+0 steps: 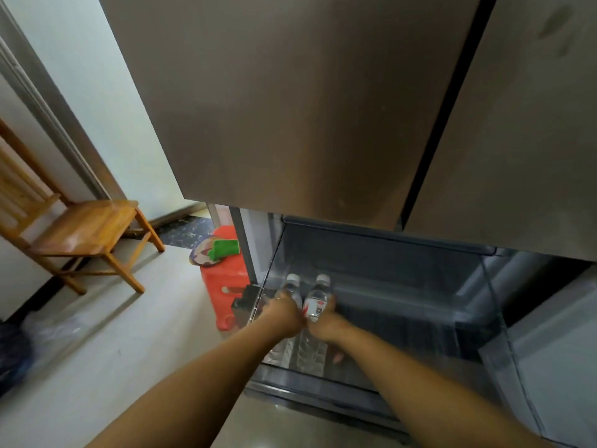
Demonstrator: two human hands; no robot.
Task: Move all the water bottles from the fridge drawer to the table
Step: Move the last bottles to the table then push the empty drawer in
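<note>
1. Down in the open fridge drawer (420,286), our left hand (282,315) grips one water bottle (292,291), and our right hand (326,323) grips the neighbouring bottle (318,302).
2. Above our fingers the closed fridge door (290,108) overhangs.
3. Left of them stand a red stool (223,282) and a wooden chair (80,231).

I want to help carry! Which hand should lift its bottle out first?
Probably either: left hand grips the left water bottle, right hand grips the right water bottle. Both could lift together.
</note>
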